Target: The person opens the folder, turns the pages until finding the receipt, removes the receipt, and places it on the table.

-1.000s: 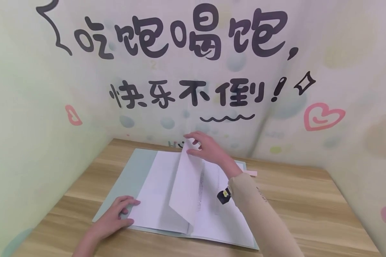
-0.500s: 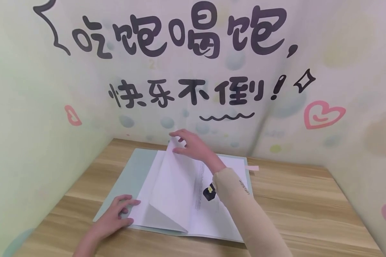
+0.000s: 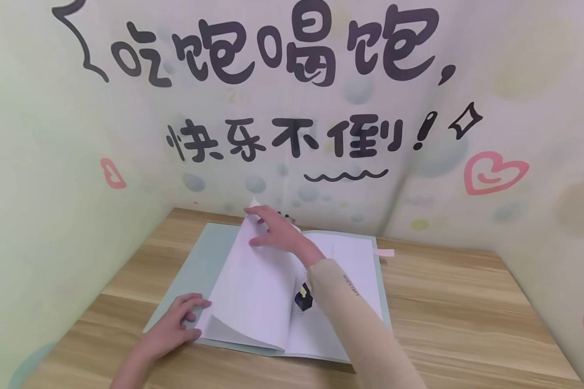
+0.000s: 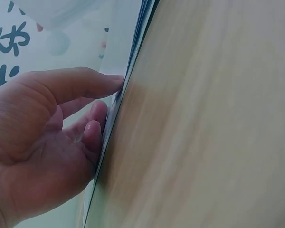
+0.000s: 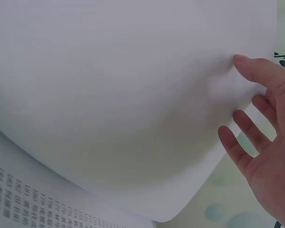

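Note:
An open book with a pale blue-green cover (image 3: 194,273) lies on the wooden table, its white pages spread. My right hand (image 3: 274,229) pinches the far edge of a raised page (image 3: 253,281), which leans over the left half. In the right wrist view the thumb of the right hand (image 5: 268,137) lies on this blank page (image 5: 109,95), the other fingers behind or beside its edge. My left hand (image 3: 170,327) rests loosely at the book's near left corner. The left wrist view has the left hand's (image 4: 38,142) thumb tip touching the book's edge.
A pink tab (image 3: 384,252) sticks out of the book's right side. The wooden table (image 3: 457,313) meets a pale wall (image 3: 282,102) with large dark lettering close behind the book. Another wall (image 3: 53,216) stands at the left.
My right hand has moved left, carrying the raised page from near the book's middle over its left half. The left hand has stayed at the near left corner.

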Demonstrator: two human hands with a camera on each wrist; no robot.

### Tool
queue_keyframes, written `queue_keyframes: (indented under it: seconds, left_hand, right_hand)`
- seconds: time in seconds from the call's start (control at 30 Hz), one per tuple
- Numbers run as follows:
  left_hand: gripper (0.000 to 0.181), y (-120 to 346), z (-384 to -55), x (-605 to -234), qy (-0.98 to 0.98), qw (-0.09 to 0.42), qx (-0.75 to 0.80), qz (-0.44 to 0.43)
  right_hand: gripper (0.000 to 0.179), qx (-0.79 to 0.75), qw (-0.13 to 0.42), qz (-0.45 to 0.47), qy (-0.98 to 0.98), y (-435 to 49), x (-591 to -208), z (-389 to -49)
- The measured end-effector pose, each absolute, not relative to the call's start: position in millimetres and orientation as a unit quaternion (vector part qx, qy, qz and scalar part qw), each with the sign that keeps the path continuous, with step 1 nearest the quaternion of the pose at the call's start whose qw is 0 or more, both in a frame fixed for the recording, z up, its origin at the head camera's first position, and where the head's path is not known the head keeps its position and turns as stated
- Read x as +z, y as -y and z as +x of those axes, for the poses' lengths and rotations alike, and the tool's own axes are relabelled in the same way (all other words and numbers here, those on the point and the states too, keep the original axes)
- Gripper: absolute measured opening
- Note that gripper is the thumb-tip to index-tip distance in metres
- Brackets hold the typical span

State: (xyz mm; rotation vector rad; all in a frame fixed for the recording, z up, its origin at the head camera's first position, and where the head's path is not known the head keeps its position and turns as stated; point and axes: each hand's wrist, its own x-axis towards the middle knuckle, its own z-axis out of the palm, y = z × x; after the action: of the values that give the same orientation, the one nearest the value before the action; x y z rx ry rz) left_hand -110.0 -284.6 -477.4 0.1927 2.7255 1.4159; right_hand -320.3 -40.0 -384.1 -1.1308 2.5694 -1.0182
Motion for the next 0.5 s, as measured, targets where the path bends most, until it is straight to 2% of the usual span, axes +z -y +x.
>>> queue_keyframes:
  seconds: [0.33,0.5]
  left_hand:
    - [0.067,286.8,-109.7,-475.5,-0.890,0.044,0.452,0.036]
    - [0.078,287.8,-109.0,-477.2,-0.888,0.041,0.457,0.033]
  right_hand:
    - [0.085,-0.295,0.064,-0.410,-0.861,57.9,-410.5,-318.8]
    - [0.091,-0.292,0.074,-0.407,-0.862,65.0,-424.5,-318.8]
